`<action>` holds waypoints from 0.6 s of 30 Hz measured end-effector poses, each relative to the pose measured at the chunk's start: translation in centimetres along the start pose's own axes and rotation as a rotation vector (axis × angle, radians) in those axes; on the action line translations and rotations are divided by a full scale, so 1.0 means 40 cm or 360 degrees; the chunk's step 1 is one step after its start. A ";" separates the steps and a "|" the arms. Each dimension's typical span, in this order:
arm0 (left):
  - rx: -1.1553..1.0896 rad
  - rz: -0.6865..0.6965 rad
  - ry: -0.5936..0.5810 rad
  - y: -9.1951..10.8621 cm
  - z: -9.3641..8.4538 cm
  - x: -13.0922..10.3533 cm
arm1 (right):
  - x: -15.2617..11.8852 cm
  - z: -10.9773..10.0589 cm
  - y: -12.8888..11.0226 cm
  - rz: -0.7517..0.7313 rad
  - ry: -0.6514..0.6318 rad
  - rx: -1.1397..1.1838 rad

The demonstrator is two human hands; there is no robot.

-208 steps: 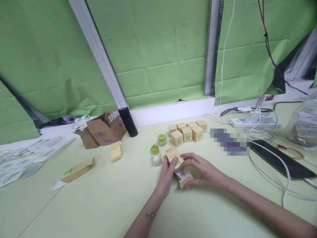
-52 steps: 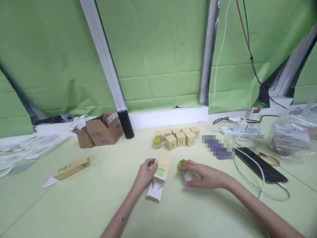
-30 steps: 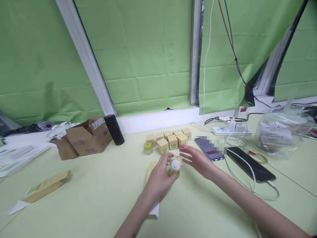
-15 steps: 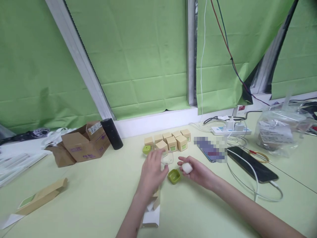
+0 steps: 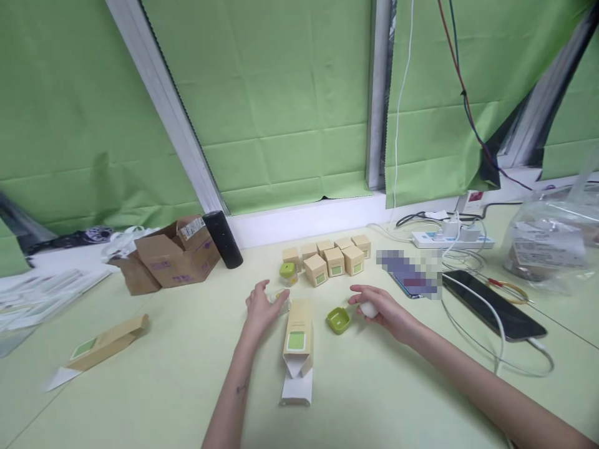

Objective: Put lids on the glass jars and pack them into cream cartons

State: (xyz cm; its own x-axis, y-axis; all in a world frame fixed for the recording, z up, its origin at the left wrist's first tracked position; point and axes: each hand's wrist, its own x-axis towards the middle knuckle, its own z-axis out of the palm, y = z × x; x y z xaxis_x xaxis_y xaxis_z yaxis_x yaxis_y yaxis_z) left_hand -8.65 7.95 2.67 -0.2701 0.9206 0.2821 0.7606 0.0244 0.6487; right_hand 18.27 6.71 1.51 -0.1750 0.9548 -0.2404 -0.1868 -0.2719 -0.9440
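Note:
My left hand (image 5: pixel 263 310) is at the table left of the open carton, its thumb and fingers spread apart. Close against its thumb is a small clear plastic container (image 5: pixel 285 306), partly covered by the hand. In my right hand (image 5: pixel 386 313) the fingers curl around a small white rounded piece (image 5: pixel 369 309). Just left of those fingers sits a green square cup (image 5: pixel 338 320), open side up. Between my hands lies a tan carton (image 5: pixel 299 327) with a green label and its near flap open. Behind them stands a clear container with a green lid (image 5: pixel 287 272).
Several small tan boxes (image 5: pixel 335 262) are grouped at the back. An opened carton (image 5: pixel 108 343) lies at left, near a brown cardboard box (image 5: pixel 182 265) and black cylinder (image 5: pixel 223 239). Phones (image 5: pixel 496 305), cables, a power strip (image 5: pixel 423 239) and a plastic bag (image 5: pixel 547 243) occupy the right.
My left hand has moved left and down with the clear container, and its fingers have spread. The tan carton has come into full view. My right hand still holds the white piece.

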 end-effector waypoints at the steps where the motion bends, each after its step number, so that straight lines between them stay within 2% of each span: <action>1: 0.0019 0.0088 0.0005 0.030 0.002 -0.014 | -0.001 0.002 0.000 -0.0008 0.0013 -0.0002; 2: 0.0028 0.0216 -0.0018 0.063 0.005 -0.032 | -0.001 0.003 0.000 -0.0021 0.0022 -0.0007; 3: 0.0068 0.0473 -0.0133 0.096 0.010 -0.054 | 0.000 0.004 0.000 -0.0038 0.0028 -0.0015; 4: 0.0090 0.0707 -0.0330 0.127 0.019 -0.077 | 0.001 0.005 0.000 -0.0057 0.0031 -0.0024; 6: 0.0191 0.0970 -0.0668 0.174 0.044 -0.124 | 0.004 0.004 0.002 -0.0099 0.0035 -0.0042; 7: 0.0279 0.1013 -0.0720 0.188 0.060 -0.143 | 0.006 0.003 0.003 -0.0118 0.0039 -0.0049; 11: 0.0480 0.0917 -0.0779 0.192 0.112 -0.173 | 0.005 -0.002 -0.003 -0.0177 0.0065 -0.0072; 13: 0.0391 0.0872 -0.0779 0.185 0.117 -0.164 | 0.001 -0.003 -0.011 -0.0228 0.0060 -0.0096; 15: 0.0016 0.0704 -0.0722 0.186 0.107 -0.151 | -0.004 -0.004 -0.021 -0.0310 0.0036 -0.0133; 18: -0.0994 0.0163 -0.0677 0.205 0.078 -0.140 | -0.011 -0.004 -0.034 -0.0423 0.0033 -0.0167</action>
State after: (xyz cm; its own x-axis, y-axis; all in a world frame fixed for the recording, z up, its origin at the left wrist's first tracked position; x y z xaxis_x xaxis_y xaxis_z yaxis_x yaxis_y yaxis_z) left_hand 0.94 4.21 4.19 0.1306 0.9804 0.1477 0.2605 -0.1776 0.9490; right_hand 18.76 6.67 2.85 -0.1130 0.9935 0.0150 -0.1222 0.0011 -0.9925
